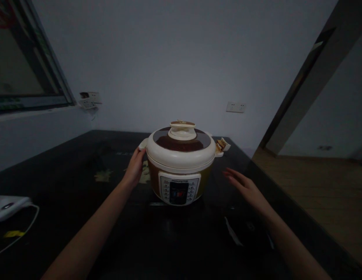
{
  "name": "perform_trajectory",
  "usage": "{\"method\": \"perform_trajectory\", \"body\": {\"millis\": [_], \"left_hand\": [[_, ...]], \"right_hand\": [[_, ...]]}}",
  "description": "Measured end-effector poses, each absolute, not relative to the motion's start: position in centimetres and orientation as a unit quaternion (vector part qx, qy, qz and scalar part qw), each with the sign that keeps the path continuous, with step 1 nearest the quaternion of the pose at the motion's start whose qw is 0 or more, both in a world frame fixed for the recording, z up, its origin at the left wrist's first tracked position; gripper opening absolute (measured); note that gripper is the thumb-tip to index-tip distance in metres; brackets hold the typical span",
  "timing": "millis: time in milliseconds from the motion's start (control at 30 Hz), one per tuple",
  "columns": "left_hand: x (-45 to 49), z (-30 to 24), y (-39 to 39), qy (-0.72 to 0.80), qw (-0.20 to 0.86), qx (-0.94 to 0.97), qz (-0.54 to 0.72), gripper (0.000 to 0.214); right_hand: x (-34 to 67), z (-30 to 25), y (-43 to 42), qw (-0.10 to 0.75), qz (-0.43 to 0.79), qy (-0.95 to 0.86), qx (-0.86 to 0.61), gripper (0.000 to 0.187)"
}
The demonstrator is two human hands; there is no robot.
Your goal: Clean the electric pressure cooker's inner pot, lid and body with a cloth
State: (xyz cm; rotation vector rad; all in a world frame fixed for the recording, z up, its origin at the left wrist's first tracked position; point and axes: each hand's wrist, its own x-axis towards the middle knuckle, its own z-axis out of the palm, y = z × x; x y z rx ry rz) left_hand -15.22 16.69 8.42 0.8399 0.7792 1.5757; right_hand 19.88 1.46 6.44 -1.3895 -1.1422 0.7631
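An electric pressure cooker, with a cream lid, dark top panel and knob-like handle, stands upright on the black table. Its control panel faces me. My left hand grips the cooker's left side handle; some of the fingers are hidden behind it. To the right, my right hand hovers over the table with its fingers stretched out, apart from the cooker and holding nothing. By the cooker's right side, a small cream-and-brown piece sticks up at the right handle.
On the black table, a white device with a cord and a small yellow item lie at left. A dark item with pale edges lies below my right hand. Wall sockets are behind; wooden floor shows at right.
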Motion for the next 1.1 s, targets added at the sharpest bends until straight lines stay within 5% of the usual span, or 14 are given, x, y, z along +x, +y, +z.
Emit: {"method": "perform_trajectory", "body": {"millis": [467, 1100], "left_hand": [[-13.2, 8.4, 18.2, 0.308, 0.586, 0.343, 0.667, 0.024], [-11.9, 11.0, 15.8, 0.388, 0.515, 0.270, 0.715, 0.018]], "right_hand": [[15.6, 8.5, 12.5, 0.687, 0.401, -0.410, -0.446, 0.049], [16.2, 8.1, 13.3, 0.631, 0.555, -0.430, -0.331, 0.044]]}}
